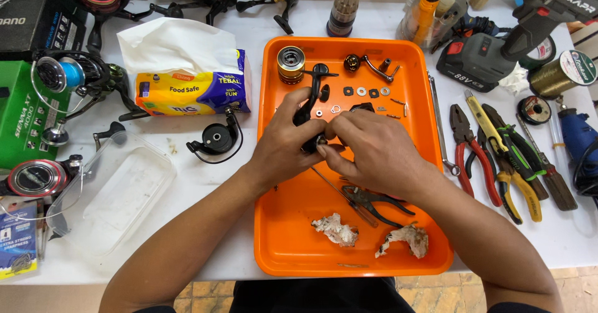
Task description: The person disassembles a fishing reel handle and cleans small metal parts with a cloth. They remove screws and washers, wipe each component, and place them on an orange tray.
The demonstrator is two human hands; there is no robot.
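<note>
White table (349,23), cluttered edge to edge. Orange tray (293,238) sits in the middle, the biggest thing on it. Left of the tray: clear plastic lid (118,194), tissue pack (187,76) with a white sheet sticking up, green box (18,110), several fishing reels along the back and left edge, one black reel part (215,140) lying just beside the tray. Right of the tray: cordless drill (492,51), row of pliers (473,151) with red, yellow and green grips, a brush (551,179), spool of line (564,70).

Both hands meet over the tray's centre. Left hand (283,145) curls around a black reel body (308,110), thumb and fingers closed on it, holding it just above the tray floor. Right hand (374,151) is touching the left, fingertips pressed together pinching at the same reel body; what sits between those fingertips is hidden.

In the tray, back: gold spool (290,62), crank handle (370,65), small washers (361,91) and screws. Front: dark pliers (374,201) under the right wrist, two crumpled dirty tissue wads (336,229).
</note>
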